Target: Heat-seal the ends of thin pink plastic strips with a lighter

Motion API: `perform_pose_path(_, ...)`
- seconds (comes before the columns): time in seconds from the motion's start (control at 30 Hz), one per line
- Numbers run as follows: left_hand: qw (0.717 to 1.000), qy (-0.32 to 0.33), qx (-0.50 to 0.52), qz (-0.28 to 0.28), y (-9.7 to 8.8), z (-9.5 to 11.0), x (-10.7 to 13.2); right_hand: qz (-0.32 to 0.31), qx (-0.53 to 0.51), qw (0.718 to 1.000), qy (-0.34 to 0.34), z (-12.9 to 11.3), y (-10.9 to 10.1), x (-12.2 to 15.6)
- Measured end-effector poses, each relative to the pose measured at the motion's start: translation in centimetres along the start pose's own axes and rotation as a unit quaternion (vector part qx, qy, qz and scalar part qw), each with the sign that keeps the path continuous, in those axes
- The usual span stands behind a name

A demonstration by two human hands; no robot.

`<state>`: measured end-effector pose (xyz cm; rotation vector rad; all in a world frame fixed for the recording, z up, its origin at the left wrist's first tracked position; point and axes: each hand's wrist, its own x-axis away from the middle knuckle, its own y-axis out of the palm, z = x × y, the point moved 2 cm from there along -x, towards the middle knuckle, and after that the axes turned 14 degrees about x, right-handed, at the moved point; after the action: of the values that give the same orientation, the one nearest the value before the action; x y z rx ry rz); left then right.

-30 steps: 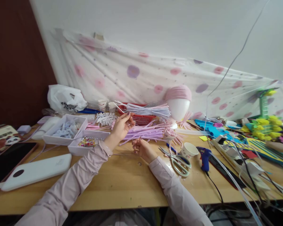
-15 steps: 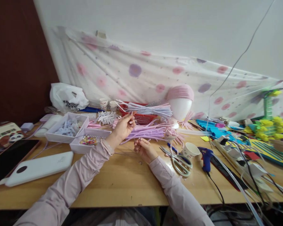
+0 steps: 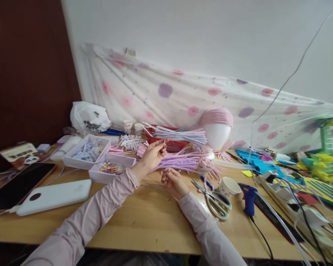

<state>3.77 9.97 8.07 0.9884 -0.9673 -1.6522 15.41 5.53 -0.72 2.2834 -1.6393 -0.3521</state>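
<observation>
My left hand (image 3: pixel 153 157) is raised above the middle of the table, its fingertips pinched together. Lower and to its right, my right hand (image 3: pixel 174 181) is also closed in a pinch. Whatever either hand holds is too fine to make out; faint thin strands (image 3: pixel 151 185) show just left of my right hand. Behind the hands lie purple fuzzy stems (image 3: pixel 180 163), and beyond them pale blue ones (image 3: pixel 184 135) rest across a red basket (image 3: pixel 177 147). Scissors (image 3: pixel 215 203) with pale green handles lie to the right of my right hand.
A bead box (image 3: pixel 93 173) and a white box (image 3: pixel 69 159) stand left, near a power bank (image 3: pixel 55 195) and a phone (image 3: pixel 22 184). Rightward are a paper cup (image 3: pixel 229 186), a blue glue gun (image 3: pixel 249 199), a cabled power strip (image 3: pixel 283 199) and a foam head (image 3: pixel 218 135).
The whole view has shifted, so the scene sits slightly lower and further right. Both hands keep nearly the same pinched poses over the table.
</observation>
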Motion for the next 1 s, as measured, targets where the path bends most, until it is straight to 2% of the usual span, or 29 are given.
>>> perform_pose_path(0.37, 1.000, 0.001, -0.018, -0.020, -0.24, -0.23, 0.01, 0.026, 0.001, 0.999, 0.030, 0.47, -0.20, -0.21)
perform_pose_path(1.0, 0.998, 0.020, -0.056, -0.034, -0.26, 0.01, 0.16, 0.041, -0.007, 0.999, 0.031, 0.37, -0.46, -0.33)
